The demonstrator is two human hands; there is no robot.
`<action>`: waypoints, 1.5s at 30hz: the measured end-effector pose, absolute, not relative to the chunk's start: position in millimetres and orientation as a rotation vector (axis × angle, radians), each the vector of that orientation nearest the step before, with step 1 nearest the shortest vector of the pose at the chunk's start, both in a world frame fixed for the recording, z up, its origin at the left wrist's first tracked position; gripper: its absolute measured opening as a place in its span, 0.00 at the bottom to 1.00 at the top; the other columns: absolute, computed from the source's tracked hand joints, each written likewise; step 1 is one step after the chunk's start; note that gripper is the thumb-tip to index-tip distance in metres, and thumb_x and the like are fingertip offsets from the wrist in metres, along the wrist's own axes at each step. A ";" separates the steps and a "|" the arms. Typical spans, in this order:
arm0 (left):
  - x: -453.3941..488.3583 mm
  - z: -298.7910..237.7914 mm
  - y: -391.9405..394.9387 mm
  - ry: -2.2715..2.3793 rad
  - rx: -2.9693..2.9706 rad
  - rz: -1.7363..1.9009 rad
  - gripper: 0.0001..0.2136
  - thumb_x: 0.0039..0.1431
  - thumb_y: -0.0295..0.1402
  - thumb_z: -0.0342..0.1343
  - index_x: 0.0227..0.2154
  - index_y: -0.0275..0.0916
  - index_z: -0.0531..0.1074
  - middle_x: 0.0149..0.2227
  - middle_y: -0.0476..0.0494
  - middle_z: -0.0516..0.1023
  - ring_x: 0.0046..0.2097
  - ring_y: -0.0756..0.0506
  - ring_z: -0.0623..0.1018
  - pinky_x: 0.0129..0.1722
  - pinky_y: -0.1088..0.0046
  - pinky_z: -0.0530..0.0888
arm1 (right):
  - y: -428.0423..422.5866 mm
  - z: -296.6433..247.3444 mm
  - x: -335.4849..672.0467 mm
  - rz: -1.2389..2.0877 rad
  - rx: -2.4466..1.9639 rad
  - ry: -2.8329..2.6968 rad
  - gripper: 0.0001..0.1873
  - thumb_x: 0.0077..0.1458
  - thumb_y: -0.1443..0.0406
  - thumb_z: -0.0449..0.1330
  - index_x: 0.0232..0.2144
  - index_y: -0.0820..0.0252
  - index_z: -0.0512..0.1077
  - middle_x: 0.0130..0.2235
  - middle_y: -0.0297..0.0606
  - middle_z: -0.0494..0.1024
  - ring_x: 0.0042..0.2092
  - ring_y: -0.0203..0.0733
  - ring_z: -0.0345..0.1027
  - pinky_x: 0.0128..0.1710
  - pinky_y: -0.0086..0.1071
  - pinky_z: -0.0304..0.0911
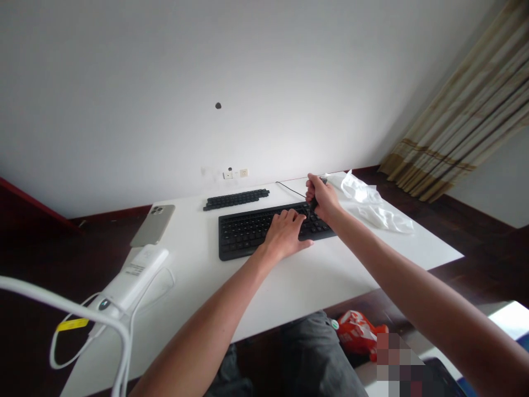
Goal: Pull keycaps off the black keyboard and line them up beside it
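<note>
A black computer keyboard (248, 234) lies on the white desk (194, 259). My left hand (284, 234) rests flat across its keys, fingers spread, holding nothing. My right hand (323, 197) grips a small dark-handled tool (314, 204) just above the keyboard's right part, its thin tip pointing down at the keys. The tool's upper end is mostly hidden by my fingers. Left of the keyboard lies a narrow black strip of keycaps (235, 199), apart from both hands.
A smartphone (152, 225) and a white power bank (132, 278) with white cables sit at the desk's left. A crumpled white plastic bag (372, 204) lies at the right. A thin black cable (291, 189) leaves the keyboard toward the wall. An orange bag (357, 333) is on the floor.
</note>
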State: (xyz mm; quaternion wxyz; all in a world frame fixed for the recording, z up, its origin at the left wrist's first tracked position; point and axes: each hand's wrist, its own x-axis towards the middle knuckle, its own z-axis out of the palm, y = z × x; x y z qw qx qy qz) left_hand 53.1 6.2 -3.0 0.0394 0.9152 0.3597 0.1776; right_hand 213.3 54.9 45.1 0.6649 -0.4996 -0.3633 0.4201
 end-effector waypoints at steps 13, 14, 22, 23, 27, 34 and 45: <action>50.3 -1.7 5.1 1.084 2.800 0.571 0.30 0.61 0.55 0.60 0.59 0.40 0.69 0.55 0.36 0.73 0.55 0.34 0.72 0.54 0.56 0.69 | 7.6 33.9 242.6 0.329 -1.830 -1.731 0.11 0.56 0.57 0.64 0.34 0.58 0.81 0.27 0.36 0.79 0.33 0.46 0.73 0.33 0.33 0.62; 50.2 -1.7 5.3 1.086 2.798 0.568 0.30 0.61 0.55 0.60 0.59 0.40 0.69 0.55 0.36 0.73 0.55 0.34 0.72 0.54 0.56 0.69 | 5.3 34.1 244.5 0.298 -1.904 -1.775 0.12 0.56 0.57 0.64 0.34 0.58 0.81 0.26 0.37 0.79 0.32 0.46 0.74 0.32 0.33 0.61; 48.5 -4.0 6.4 1.074 2.801 0.591 0.31 0.59 0.54 0.62 0.58 0.40 0.69 0.54 0.36 0.74 0.56 0.34 0.71 0.54 0.56 0.70 | 3.4 37.2 242.8 0.284 -2.102 -1.758 0.19 0.56 0.57 0.62 0.16 0.58 0.74 0.22 0.42 0.79 0.28 0.47 0.75 0.29 0.34 0.63; 48.1 -3.9 6.2 1.071 2.801 0.591 0.31 0.59 0.54 0.62 0.58 0.40 0.69 0.54 0.36 0.74 0.56 0.34 0.71 0.53 0.56 0.70 | 3.2 37.5 242.6 0.339 -2.087 -1.744 0.19 0.56 0.59 0.62 0.16 0.58 0.74 0.22 0.41 0.79 0.28 0.46 0.75 0.30 0.34 0.65; 47.3 -3.2 6.0 1.072 2.793 0.585 0.31 0.59 0.54 0.62 0.59 0.41 0.69 0.55 0.36 0.73 0.57 0.34 0.71 0.54 0.56 0.70 | 3.1 37.2 242.8 0.471 -2.041 -1.667 0.14 0.54 0.62 0.64 0.19 0.59 0.77 0.23 0.39 0.81 0.27 0.44 0.77 0.31 0.32 0.70; 49.1 -4.7 9.8 1.060 2.748 0.589 0.30 0.58 0.55 0.62 0.56 0.40 0.72 0.55 0.37 0.74 0.57 0.34 0.71 0.54 0.57 0.70 | 11.8 32.0 250.5 0.655 -1.999 -1.607 0.09 0.53 0.65 0.65 0.22 0.61 0.79 0.25 0.42 0.83 0.29 0.46 0.79 0.32 0.33 0.74; 51.1 -4.4 8.8 1.097 2.753 0.561 0.30 0.57 0.55 0.63 0.56 0.40 0.71 0.56 0.37 0.74 0.57 0.34 0.71 0.56 0.56 0.69 | 14.0 42.5 237.1 0.438 -2.049 -1.804 0.15 0.52 0.64 0.64 0.15 0.58 0.74 0.19 0.39 0.78 0.25 0.44 0.74 0.30 0.33 0.67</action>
